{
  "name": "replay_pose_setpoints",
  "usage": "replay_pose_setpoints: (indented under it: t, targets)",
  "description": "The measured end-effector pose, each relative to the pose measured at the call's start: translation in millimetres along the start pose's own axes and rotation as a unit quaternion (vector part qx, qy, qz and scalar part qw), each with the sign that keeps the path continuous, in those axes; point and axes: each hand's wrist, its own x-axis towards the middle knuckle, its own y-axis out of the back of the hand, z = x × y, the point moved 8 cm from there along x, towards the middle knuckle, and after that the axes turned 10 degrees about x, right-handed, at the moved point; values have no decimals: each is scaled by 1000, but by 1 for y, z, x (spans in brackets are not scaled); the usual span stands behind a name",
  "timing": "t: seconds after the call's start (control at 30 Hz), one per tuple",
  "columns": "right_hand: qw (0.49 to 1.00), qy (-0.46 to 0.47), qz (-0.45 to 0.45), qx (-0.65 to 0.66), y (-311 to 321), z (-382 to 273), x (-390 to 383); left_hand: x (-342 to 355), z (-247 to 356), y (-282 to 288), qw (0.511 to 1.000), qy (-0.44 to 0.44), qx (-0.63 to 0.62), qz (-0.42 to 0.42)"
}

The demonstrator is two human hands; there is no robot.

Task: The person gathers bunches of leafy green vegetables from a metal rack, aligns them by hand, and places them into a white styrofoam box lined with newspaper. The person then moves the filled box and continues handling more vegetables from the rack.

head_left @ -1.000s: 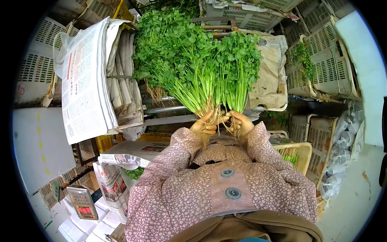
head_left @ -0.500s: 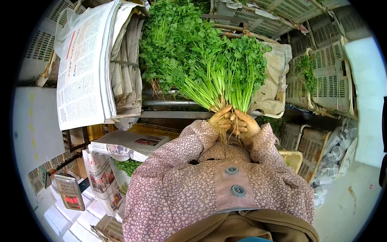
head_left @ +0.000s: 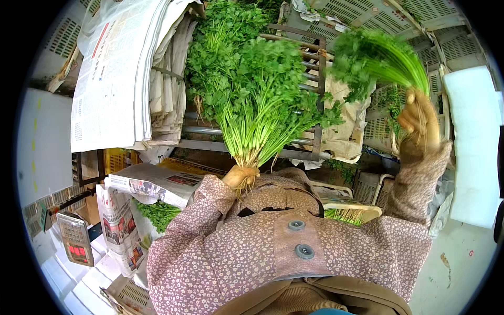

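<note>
A stack of folded newspapers (head_left: pixel 123 79) hangs left, a weighing scale (head_left: pixel 75 239) sits lower left, and pale plastic crates (head_left: pixel 362 16) line the top.

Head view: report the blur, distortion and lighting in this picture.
Head view: the small herb bunch in the right hand is smeared by motion; the large herb bunch in the left hand is sharper. Fisheye bends the newspaper stack and crates toward a black rim. Even daylight, no hard shadows.
</note>
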Motion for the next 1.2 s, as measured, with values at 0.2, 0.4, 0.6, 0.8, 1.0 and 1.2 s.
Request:
replay_pose_setpoints:
  t: [0.2,0.4,0.6,0.8,1.0,1.2]
  targets:
    - [986,145,-76,-30,-79,-43,54,7,7,-12,997,-45,23,56]
    - [969,235,-69,-9,-175,11,144,-11,48,-54,915,-33,383,122]
    - [983,-134,97,-74,-188,270,240,2,48,-87,910,-22,411,45]
    - [960,-273,-3,64,-176,395,256,74,-37,-71,914,-68,398,26]
    - [846,-101,-141,-505,-168,278,193,23,11,-76,984,18,178,-10]
    - [954,-26,94,-284,65,161,32,32,4,-85,992,-22,107,-57]
